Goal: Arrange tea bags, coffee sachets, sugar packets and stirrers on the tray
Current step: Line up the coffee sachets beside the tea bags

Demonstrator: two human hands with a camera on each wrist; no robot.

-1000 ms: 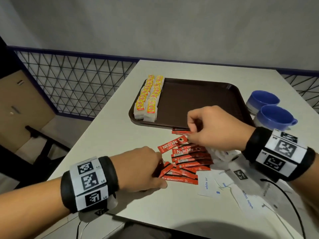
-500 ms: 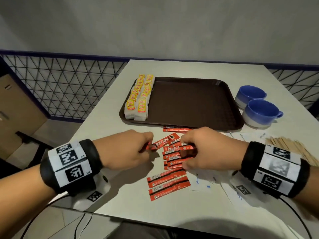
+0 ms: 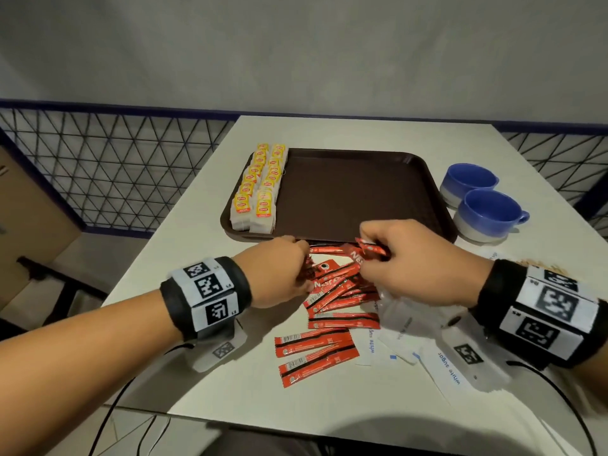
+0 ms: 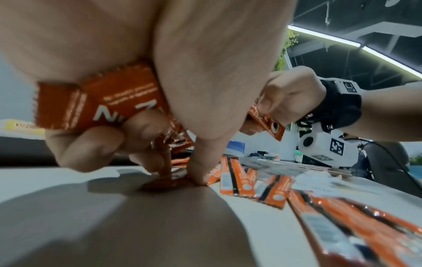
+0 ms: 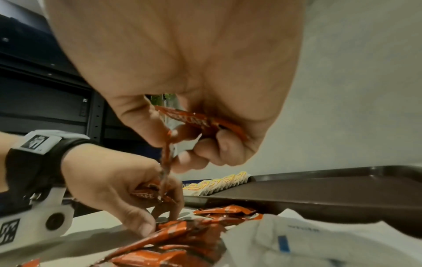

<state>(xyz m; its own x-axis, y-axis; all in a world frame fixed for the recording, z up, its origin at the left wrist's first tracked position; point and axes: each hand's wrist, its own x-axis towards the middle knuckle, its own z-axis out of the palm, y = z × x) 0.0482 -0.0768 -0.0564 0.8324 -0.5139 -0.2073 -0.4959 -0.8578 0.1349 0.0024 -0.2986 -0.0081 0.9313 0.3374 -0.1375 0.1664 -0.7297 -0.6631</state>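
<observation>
Left hand: the left hand (image 3: 279,271) sat knuckles-up at the left edge of the sachet heap, fingers curled round a small bunch of red coffee sachets (image 4: 100,101), with one fingertip pressed down on the table (image 3: 184,324).
Right hand: the right hand (image 3: 418,261) was raised just over the near rim of the tray (image 3: 362,192), fingers and thumb pinching one or more sachets (image 5: 200,122); how many could not be told.
Loose sachets: the remaining coffee sachets (image 3: 332,304) lay on the table between the two hands and nearer the person, just short of the tray's near edge.
Key relation: the heap lay below and near of both grips; most long axes ran left to right, slanting up towards the far right. The left hand was touching the heap; the right was higher and closer to the tray.
Tray contents: tea bags (image 3: 260,189) stood in two rows along the tray's left side; the rest of the tray floor was bare.
Still off tray: white sugar packets (image 3: 444,366) lay near right under the right wrist; stirrers (image 3: 546,268) showed partly behind it.
Likely step: gathering sachets into a bundle before carrying them far onto the tray, beside the tea bags.
</observation>
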